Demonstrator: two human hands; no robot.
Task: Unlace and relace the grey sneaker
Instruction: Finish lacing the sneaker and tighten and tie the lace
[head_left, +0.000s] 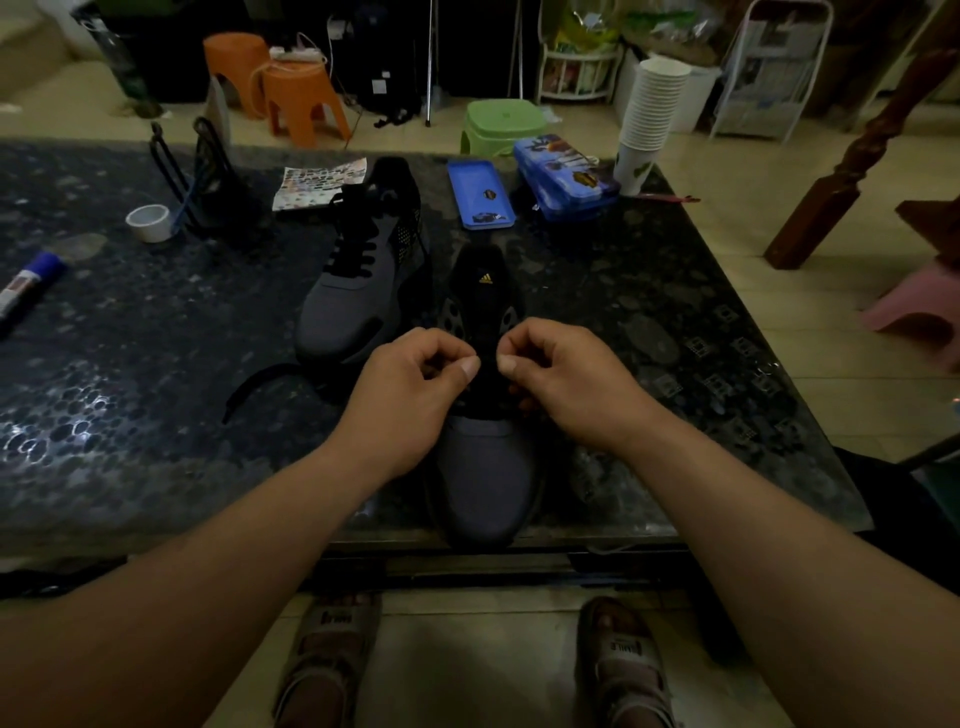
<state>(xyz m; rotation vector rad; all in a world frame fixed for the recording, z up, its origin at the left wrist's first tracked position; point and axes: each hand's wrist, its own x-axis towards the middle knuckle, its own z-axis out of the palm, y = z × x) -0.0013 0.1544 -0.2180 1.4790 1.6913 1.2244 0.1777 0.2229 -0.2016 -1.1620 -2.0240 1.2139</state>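
Sandalled feet (327, 654) are resting on the floor under the table's near edge; we are looking down over both forearms.

- Grey sneaker (485, 467): sitting at the front edge of the dark table (675, 312), toe pointing toward us, tongue (485, 280) standing up and bare along its visible upper length.
- Left hand (410, 384) and right hand (561, 374): meeting over the low eyelet rows, fingers curled, each thumb pressing against its forefinger. We are reading both pinches as closing on the black lace (260, 384), though the strand between the fingertips is getting lost in the dark.
- Lace tail: trailing loose across the table to the left, heading in under the left hand.
- Second sneaker (358, 270): lying behind and to the left, fully laced.

Progress, as we are judging it: unlacing is looking done or nearly so, since no crossings are showing above the hands. Relacing is seeming to be only at the lowest rows. Remaining: working up through the upper eyelets, evening the ends, tying off.
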